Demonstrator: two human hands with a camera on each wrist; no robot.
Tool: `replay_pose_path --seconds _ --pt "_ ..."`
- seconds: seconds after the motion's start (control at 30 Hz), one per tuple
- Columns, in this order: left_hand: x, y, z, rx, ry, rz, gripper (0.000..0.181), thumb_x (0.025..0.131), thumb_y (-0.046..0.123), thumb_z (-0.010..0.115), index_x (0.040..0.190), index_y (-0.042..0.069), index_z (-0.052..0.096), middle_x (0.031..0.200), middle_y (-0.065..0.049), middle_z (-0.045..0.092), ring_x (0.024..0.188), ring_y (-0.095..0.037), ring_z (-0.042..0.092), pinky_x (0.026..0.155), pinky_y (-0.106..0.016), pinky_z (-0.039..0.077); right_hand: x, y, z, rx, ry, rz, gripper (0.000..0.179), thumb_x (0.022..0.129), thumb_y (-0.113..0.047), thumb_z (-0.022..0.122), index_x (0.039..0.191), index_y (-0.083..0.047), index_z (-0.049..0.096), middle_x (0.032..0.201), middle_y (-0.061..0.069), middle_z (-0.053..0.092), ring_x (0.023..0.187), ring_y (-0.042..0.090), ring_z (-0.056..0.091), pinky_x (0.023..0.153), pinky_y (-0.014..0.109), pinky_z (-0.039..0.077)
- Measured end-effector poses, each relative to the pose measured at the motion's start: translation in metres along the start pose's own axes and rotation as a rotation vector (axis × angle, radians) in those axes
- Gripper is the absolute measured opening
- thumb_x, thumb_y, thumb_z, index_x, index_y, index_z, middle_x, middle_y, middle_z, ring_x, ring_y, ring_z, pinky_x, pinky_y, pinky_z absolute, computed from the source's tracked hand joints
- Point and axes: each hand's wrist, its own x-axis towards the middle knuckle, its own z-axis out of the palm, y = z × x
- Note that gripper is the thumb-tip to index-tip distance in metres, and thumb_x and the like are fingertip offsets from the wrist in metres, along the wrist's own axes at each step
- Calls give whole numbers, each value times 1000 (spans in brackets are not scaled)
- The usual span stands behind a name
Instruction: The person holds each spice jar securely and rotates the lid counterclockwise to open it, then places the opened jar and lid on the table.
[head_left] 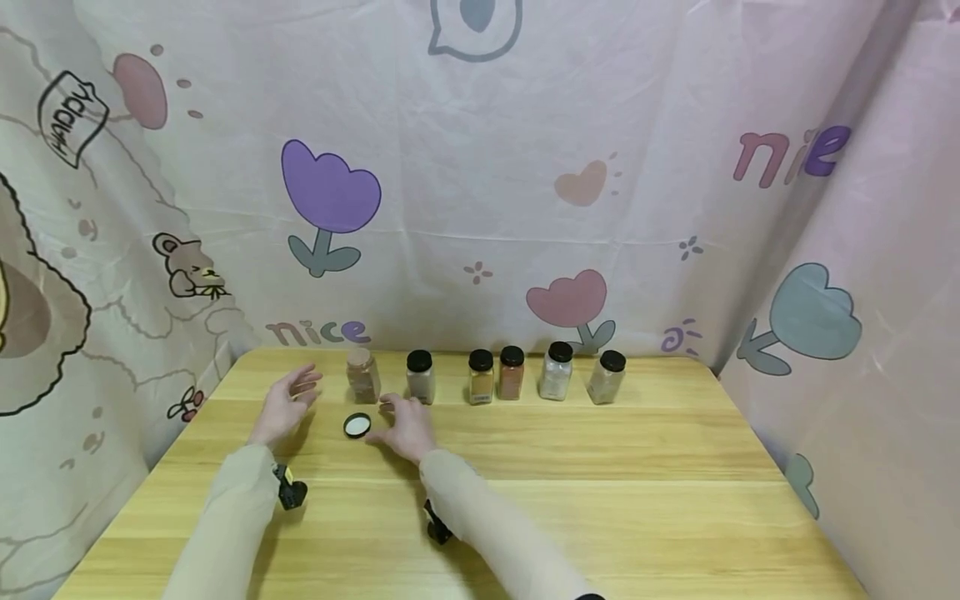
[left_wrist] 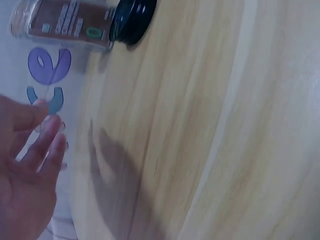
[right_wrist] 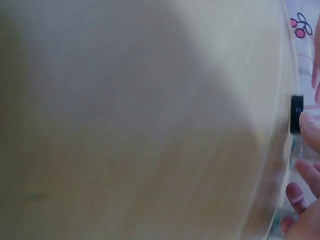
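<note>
An uncapped glass jar of brown powder (head_left: 363,379) stands at the back left; its clear rim shows in the left wrist view. A black lid (head_left: 357,426) lies in front of it, white inner face up. My left hand (head_left: 287,404) hovers left of the jar, touching nothing, its fingers loosely bent. Just right of the lid is my right hand (head_left: 408,429), thumb and fingers spread apart with nothing held. Behind it stands a black-capped jar of greyish contents (head_left: 422,383), partly covered by the fingers. Only part of the right hand (right_wrist: 307,200) shows in the right wrist view.
Farther right along the back stand capped jars: yellow (head_left: 481,383), orange-red (head_left: 512,379), white (head_left: 556,379) and greyish-beige (head_left: 606,383). A printed curtain (head_left: 465,192) hangs behind the wooden table (head_left: 637,467). Each wrist carries a small black camera.
</note>
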Motion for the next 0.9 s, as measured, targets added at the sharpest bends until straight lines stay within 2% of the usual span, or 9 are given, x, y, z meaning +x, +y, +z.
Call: replay_pose_path --seconds 0.13,0.23,0.33,0.43,0.53,0.6,0.7,0.77,0.9 --pt "1 12 12 72 309 -17 46 96 -10 44 142 -8 46 123 -30 65 104 -18 64 82 4 38 -7 12 -18 89 -17 -46 55 79 -26 87 127 -10 65 112 2 76 112 23 69 103 34 54" --pt "2 25 24 49 554 -8 39 96 -6 45 133 -4 56 108 -23 70 87 7 52 78 -1 38 -13 22 -32 129 -22 -55 52 82 -24 85 126 -6 65 109 6 75 107 24 69 99 35 56" --pt "4 41 37 -6 689 77 34 94 -7 47 126 -5 59 100 -23 68 82 13 45 77 -9 39 -18 32 -45 150 -9 -52 51 83 -25 84 126 -5 66 111 7 74 96 20 67 86 28 56" --pt "5 56 50 -67 736 154 29 94 -9 48 120 -8 59 97 -25 66 83 12 45 78 -10 40 -24 41 -58 198 16 -67 47 83 -23 83 123 -4 67 112 11 72 83 14 61 71 19 50" --pt "2 69 65 -113 720 195 28 92 -12 49 118 -10 59 98 -26 65 84 9 49 81 -7 41 -32 47 -71 268 40 -93 45 84 -21 82 122 -1 68 112 17 72 79 15 56 67 16 44" --pt "-1 76 75 -140 665 197 30 91 -13 49 119 -10 59 102 -26 67 89 2 54 84 -6 42 -39 51 -79 317 49 -106 44 85 -19 81 122 0 67 112 20 71 82 20 57 69 17 44" --pt "-5 86 91 -184 512 157 34 91 -12 50 124 -7 57 114 -24 67 101 -15 62 91 -10 48 -50 59 -93 358 66 -116 42 87 -19 78 123 -1 66 114 22 70 90 29 59 74 20 47" --pt "-8 91 100 -199 383 115 40 92 -10 51 132 -5 52 127 -24 63 115 -27 61 103 -22 50 -58 65 -102 374 80 -115 40 88 -19 77 123 -2 66 115 22 69 92 28 60 75 22 49" --pt "-8 92 114 -213 161 47 58 94 -4 55 149 -3 35 151 -25 44 141 -40 44 123 -46 36 -75 77 -120 431 125 -80 35 89 -15 77 121 -6 68 115 23 69 85 12 60 71 20 48"
